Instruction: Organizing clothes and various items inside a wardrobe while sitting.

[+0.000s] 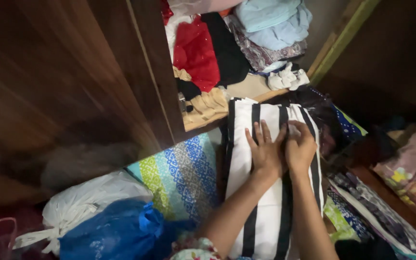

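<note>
1. Above and to the left of my hands, the wooden wardrobe (63,82) stands with its door swung wide; its shelf beyond my fingertips holds a heap of clothes, a red garment (196,50) and a pale blue bundle (275,19) among them.
2. Directly under both palms lies the black-and-white striped cloth (261,192), folded into a long panel that runs from the shelf edge back toward my elbows.
3. Left of my left forearm, a blue and green patterned fabric (181,173) lies flat; farther left and nearer to me sit a white plastic bag (90,200) and a blue plastic bag (114,231).
4. My left hand (266,154) rests open, fingers spread flat on the striped cloth, pressing it down.
5. My right hand (300,147), touching the left, is curled, its fingertips seeming to pinch a fold of the same cloth.
6. By my reading, I am smoothing and squaring the fold; the next move calls for holding the layers steady so the stripes stay aligned.
</note>
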